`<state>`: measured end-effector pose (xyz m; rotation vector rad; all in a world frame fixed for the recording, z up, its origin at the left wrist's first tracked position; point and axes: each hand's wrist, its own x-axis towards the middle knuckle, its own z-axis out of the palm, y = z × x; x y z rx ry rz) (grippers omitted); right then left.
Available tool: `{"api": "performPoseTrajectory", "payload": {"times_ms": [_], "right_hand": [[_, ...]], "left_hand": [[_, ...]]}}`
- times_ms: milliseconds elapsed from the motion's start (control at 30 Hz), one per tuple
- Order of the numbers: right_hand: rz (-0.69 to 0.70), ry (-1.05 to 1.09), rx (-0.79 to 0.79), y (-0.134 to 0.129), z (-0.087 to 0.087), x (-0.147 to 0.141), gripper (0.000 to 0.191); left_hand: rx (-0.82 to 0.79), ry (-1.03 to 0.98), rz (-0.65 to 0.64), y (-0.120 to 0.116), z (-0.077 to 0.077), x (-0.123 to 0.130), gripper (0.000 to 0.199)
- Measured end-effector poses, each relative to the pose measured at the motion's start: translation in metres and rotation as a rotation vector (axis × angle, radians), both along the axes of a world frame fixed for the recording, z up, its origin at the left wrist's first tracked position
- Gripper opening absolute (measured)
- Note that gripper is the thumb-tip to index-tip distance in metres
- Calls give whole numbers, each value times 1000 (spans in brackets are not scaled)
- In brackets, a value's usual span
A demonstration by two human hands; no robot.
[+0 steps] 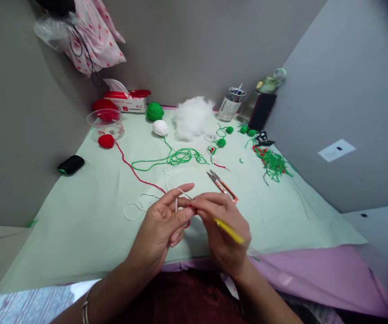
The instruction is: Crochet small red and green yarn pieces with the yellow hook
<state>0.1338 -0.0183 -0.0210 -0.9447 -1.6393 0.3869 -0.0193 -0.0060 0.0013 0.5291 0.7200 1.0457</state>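
Observation:
My right hand (226, 225) is closed around a crochet hook with a yellow handle (229, 231), its metal tip reaching toward the left fingertips. In my left hand (163, 222), thumb and fingers pinch a small piece of red crochet work (191, 206), mostly hidden by the fingers. White yarn (176, 204) runs over the raised left index finger to the hook. A red strand (140, 178) leads from a red yarn ball (106, 141) toward the left hand. Loose white yarn (133, 211) curls on the table beside that hand.
Thread snips (223, 186) lie just beyond my right hand. Farther back are tangled green yarn (183, 156), a white yarn ball (160, 128), a green ball (154, 111), fluffy stuffing (194, 118) and a clear tub (108, 130). Green and red scraps (275, 164) lie at the right.

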Motion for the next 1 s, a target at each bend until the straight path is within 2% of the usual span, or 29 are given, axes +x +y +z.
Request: {"api": "performPoseTrajectory", "payload": {"times_ms": [67, 167, 233, 300, 400, 567, 633, 700, 800, 867, 933, 1000], "right_hand": [[-14, -41, 52, -1, -2, 3, 36], [-7, 203, -69, 1, 1, 6, 27], [54, 378, -188, 4, 4, 5, 24], [109, 399, -235, 6, 7, 3, 20], [112, 361, -265, 8, 6, 1, 17], [222, 574, -376, 8, 4, 6, 22], [206, 523, -349, 5, 6, 8, 24], [137, 351, -256, 1, 6, 8, 24], [39, -24, 13, -3, 2, 6, 25], [-34, -198, 170, -4, -2, 5, 29], [-79, -202, 191, -3, -4, 4, 30], [-50, -22, 92, 0, -1, 4, 28]], "left_hand": [[-53, -75, -48, 2, 0, -2, 42], [-107, -121, -34, 6, 2, -5, 35], [-81, -90, -1, 6, 2, -5, 37], [-22, -35, 5, 4, 1, -4, 42], [35, 37, 0, 2, 0, -2, 45], [28, 79, -9, 3, 2, -5, 40], [35, 94, 4, 3, 3, -5, 42], [61, 131, 48, 1, 3, -4, 45], [82, 155, 124, -2, 1, -1, 53], [34, 92, 85, -2, -1, 0, 58], [-44, -2, -3, 0, -1, -2, 55], [-87, -59, -43, 3, 0, -4, 50]]}}
